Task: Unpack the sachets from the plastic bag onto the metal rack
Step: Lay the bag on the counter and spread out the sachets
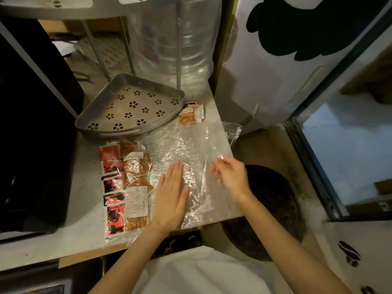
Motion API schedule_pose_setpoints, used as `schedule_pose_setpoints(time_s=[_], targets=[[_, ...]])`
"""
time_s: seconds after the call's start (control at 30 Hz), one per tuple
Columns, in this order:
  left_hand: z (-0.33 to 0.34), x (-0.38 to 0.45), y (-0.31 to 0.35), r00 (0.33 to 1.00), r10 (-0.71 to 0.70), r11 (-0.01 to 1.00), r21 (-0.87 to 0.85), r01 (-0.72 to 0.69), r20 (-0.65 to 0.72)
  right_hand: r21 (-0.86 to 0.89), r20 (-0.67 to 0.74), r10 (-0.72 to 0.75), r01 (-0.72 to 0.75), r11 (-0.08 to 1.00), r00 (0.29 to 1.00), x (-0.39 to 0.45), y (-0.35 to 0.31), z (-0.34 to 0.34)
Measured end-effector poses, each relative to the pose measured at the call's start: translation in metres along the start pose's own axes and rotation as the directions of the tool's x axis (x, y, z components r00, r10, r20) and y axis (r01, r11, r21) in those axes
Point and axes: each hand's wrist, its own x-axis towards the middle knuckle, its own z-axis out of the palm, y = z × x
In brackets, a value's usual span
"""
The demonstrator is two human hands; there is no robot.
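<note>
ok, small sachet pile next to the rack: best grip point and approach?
Judging from this view, pinch the near, free edge of the small sachet pile, coming from above and the person's side. The pile lies flat on the counter, and the metal rack rim crowds its left side, so a side approach there looks blocked.

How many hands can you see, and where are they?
2. The left hand lies flat on the clear plastic bag. The right hand is at the bag's right edge, fingers curled as if pinching the plastic. None seems hidden.
</note>
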Motion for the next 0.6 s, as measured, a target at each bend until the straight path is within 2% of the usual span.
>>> schedule_pose_setpoints(time_s=[0.13,0.23,0.33,0.47,0.6], targets=[[0.001,0.001,-0.001,0.993,-0.02,0.978,0.208,-0.005,0.119,-0.01,-0.068,0.093,-0.093,0.996,0.993,0.016,-0.007,-0.032],[0.003,0.002,0.0,0.987,-0.051,0.959,0.283,0.006,0.153,-0.028,0.02,0.173,-0.172,0.985,0.985,0.026,-0.012,-0.057],[0.007,0.003,-0.002,0.985,-0.061,0.947,0.322,0.006,0.16,-0.112,0.058,0.138,-0.131,0.985,0.989,0.037,-0.01,-0.077],[0.01,0.005,-0.004,0.984,-0.073,0.935,0.355,0.011,0.162,-0.18,-0.002,0.056,-0.055,0.982,0.998,0.054,0.0,-0.09],[0.008,0.005,-0.002,0.983,-0.078,0.935,0.354,0.014,0.167,-0.233,0.026,0.072,-0.064,0.97,0.997,0.069,0.013,-0.094]])
